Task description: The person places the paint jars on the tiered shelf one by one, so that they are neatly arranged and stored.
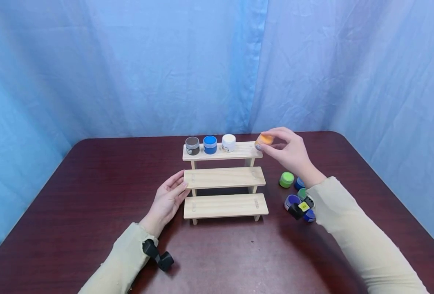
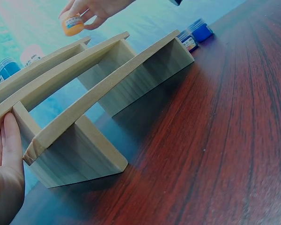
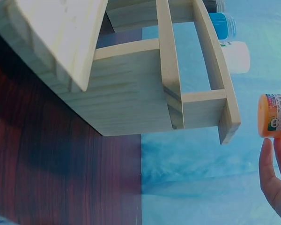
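Observation:
A three-tier wooden stand (image 1: 224,178) stands on the dark red table. My left hand (image 1: 168,200) grips the left end of its middle shelf, thumb on top and fingers at the edge. Pinched between the thumb and fingers of my right hand (image 1: 288,149) is an orange paint jar (image 3: 274,116), just above the right end of the top shelf; the right wrist view shows a gap between jar and shelf. Along that shelf sit a dark grey paint jar (image 1: 193,146), a blue paint jar (image 1: 210,145) and a white paint jar (image 1: 229,143).
Right of the stand, a light green jar (image 1: 286,179) and several blue, purple and green jars stand on the table (image 1: 110,183), partly hidden by my right wrist and its camera (image 1: 300,208). A pale blue curtain (image 1: 173,73) hangs behind the table's far edge.

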The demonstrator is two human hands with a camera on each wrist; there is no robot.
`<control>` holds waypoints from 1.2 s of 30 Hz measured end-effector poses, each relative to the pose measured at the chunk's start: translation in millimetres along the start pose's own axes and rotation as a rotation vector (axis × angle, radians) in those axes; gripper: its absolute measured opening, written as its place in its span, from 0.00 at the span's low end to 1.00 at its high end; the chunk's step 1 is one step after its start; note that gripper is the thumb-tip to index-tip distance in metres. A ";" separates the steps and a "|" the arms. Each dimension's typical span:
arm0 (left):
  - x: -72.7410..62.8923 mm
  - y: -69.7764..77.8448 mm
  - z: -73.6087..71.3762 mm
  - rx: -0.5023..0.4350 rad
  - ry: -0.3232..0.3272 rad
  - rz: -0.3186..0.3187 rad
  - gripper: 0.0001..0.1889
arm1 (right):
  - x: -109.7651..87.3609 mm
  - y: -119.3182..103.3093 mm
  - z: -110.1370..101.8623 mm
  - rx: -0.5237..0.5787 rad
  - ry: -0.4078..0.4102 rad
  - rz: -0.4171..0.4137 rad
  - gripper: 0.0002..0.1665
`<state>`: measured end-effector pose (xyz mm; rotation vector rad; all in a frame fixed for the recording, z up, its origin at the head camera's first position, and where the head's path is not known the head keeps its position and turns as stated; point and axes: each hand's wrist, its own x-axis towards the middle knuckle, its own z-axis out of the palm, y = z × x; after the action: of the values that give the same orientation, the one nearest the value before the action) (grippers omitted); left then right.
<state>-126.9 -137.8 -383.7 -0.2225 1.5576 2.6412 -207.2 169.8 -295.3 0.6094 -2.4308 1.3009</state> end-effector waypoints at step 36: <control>-0.8 -0.8 0.7 0.011 -0.003 0.008 0.28 | 21.5 -2.9 24.2 -0.030 -0.138 0.052 0.21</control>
<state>-126.1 -136.8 -383.9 -0.2116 1.5753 2.6373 -226.1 143.3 -296.3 0.6521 -2.5882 1.2790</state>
